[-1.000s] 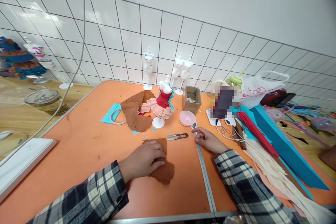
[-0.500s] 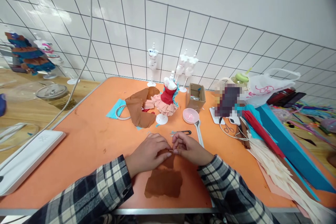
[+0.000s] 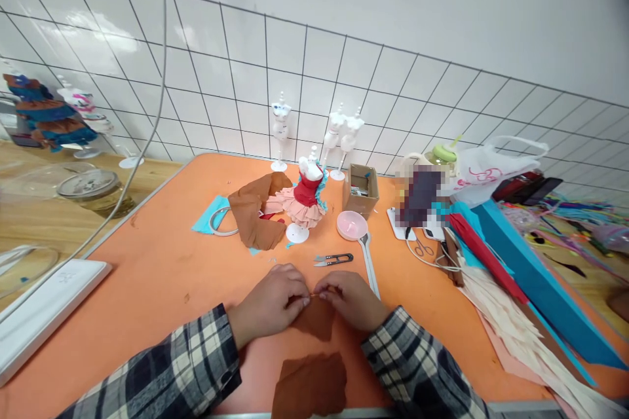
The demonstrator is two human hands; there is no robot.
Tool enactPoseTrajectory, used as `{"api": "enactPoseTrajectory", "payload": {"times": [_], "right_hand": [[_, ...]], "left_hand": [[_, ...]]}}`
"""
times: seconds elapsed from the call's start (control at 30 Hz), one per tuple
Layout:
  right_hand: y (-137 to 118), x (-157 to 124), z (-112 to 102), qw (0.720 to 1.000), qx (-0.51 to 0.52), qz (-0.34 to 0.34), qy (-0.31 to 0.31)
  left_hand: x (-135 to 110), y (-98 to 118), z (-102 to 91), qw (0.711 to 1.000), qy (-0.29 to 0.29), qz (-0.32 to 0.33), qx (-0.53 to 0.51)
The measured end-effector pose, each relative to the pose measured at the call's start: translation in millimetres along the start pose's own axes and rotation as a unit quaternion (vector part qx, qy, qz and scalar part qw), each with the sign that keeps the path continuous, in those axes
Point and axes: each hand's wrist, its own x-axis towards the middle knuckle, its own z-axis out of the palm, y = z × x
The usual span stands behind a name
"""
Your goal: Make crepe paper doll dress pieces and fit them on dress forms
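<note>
My left hand (image 3: pixel 275 301) and my right hand (image 3: pixel 351 298) meet in a pinch along the top edge of a small piece of brown crepe paper (image 3: pixel 317 321). Thumbs and fingertips press on that edge, and the paper hangs below them just over the orange table. A second brown crepe paper piece (image 3: pixel 310 385) lies flat nearer to me, at the front edge. Just beyond my fingers lie black-handled thread snips (image 3: pixel 334 259). Farther back stands a small mannequin (image 3: pixel 309 190) in a red bodice and a ruffled peach skirt. Whatever lies inside the pinched fold is hidden.
Crumpled brown paper (image 3: pixel 258 216) and a blue sheet lie left of the mannequin. On the right are a pink bowl (image 3: pixel 352 225), a cardboard box (image 3: pixel 360 190), a white spoon-like tool (image 3: pixel 369 265) and stacked coloured paper (image 3: pixel 540 288). A white power bank (image 3: pixel 59 308) sits at left.
My right fingers have closed in beside the left ones on the paper's top edge. More of the hanging brown piece shows. The whole view has shifted slightly.
</note>
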Motion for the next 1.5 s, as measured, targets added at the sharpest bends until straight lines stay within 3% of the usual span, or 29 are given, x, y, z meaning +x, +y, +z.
{"api": "enactPoseTrajectory", "payload": {"times": [0.1, 0.17, 0.23, 0.33, 0.43, 0.83, 1.0, 1.23, 1.5], "right_hand": [[16, -8, -15, 0.996, -0.064, -0.007, 0.068], [30, -15, -31, 0.982, -0.101, 0.053, 0.149], [43, -21, -48, 0.963, -0.154, 0.117, 0.188], [55, -27, -65, 0.95, -0.198, 0.174, 0.169], [58, -28, -68, 0.948, -0.218, 0.191, 0.134], [42, -22, -73, 0.923, -0.351, 0.152, 0.029], [41, -10, -85, 0.94, -0.311, 0.139, 0.023], [53, 18, -95, 0.941, -0.253, 0.226, -0.016], [52, 15, -94, 0.939, -0.26, 0.225, -0.003]], "left_hand": [[-2, 7, -3.1, 1.0, 0.005, 0.013, -0.01], [-4, 16, -2.9, 0.997, -0.028, 0.066, -0.032], [-7, 24, 0.3, 0.988, -0.081, 0.117, -0.05], [-8, 29, 6.3, 0.985, -0.126, 0.118, -0.009], [-7, 25, 7.2, 0.986, -0.136, 0.091, 0.026], [-5, 20, 3.5, 0.987, -0.14, 0.081, 0.01], [-4, 20, 3.6, 0.987, -0.139, 0.078, 0.006], [-4, 20, 2.7, 0.987, -0.136, 0.082, 0.001], [-4, 21, 2.8, 0.987, -0.137, 0.08, 0.008]]}}
